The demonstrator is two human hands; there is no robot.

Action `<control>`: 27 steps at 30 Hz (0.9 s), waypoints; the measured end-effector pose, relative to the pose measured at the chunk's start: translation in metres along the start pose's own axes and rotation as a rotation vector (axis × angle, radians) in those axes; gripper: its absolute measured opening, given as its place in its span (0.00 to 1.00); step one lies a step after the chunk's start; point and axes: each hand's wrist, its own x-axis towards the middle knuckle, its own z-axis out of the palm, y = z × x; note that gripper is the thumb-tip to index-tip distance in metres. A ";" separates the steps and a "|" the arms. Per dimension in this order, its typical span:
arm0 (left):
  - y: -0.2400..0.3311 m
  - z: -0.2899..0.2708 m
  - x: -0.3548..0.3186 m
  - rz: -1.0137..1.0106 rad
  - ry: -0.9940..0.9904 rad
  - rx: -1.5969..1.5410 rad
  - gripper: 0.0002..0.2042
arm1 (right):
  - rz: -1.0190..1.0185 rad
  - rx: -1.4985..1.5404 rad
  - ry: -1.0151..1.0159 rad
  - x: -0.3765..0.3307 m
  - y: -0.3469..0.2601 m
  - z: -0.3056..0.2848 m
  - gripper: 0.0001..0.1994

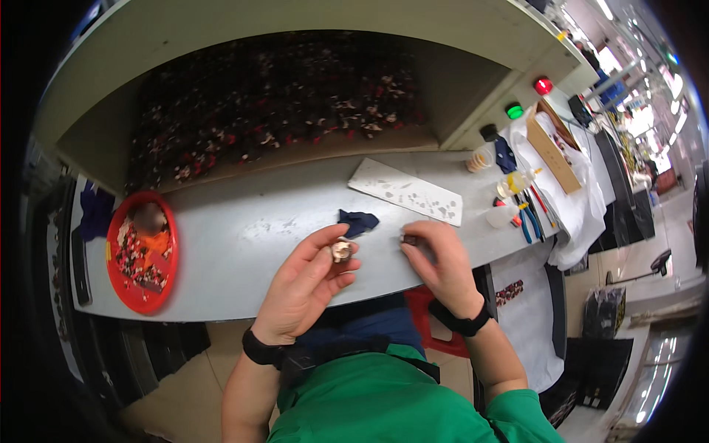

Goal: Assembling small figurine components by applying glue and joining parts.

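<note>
Over the near edge of the grey table, my left hand [299,284] pinches a small round shiny piece [341,252], pale and gold-toned, between thumb and fingers. To its right, my right hand [444,267] has thumb and fingertips closed on a small dark piece [410,240], whose kind is too small to tell. The two hands are apart. A crumpled dark blue cloth [360,222] lies just beyond my left fingertips. Past my right hand rests a flat white board [406,190] with grey spots on it.
An orange-red basin [173,258] of small mixed pieces sits at left. Beyond the table opens a cabinet heaped with small pieces [295,111]. At right are a cup [479,159], a bottle of yellow liquid [515,182], blue-handled pliers [528,221] and a cardboard box [565,173].
</note>
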 end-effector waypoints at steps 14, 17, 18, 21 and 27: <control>-0.003 0.001 -0.001 0.051 -0.143 0.062 0.17 | 0.635 1.060 -0.191 0.017 -0.042 0.017 0.14; -0.003 -0.002 -0.001 0.052 -0.160 0.064 0.17 | 0.653 1.158 -0.264 0.020 -0.038 0.016 0.16; -0.003 -0.002 -0.001 0.053 -0.162 0.061 0.17 | 0.657 1.243 -0.293 0.020 -0.036 0.015 0.17; -0.001 -0.001 0.002 0.032 -0.113 -0.031 0.17 | 0.710 1.414 -0.329 0.022 -0.039 0.010 0.16; -0.002 -0.003 0.002 0.041 -0.092 -0.088 0.17 | 0.735 1.100 -0.380 0.026 -0.059 -0.011 0.17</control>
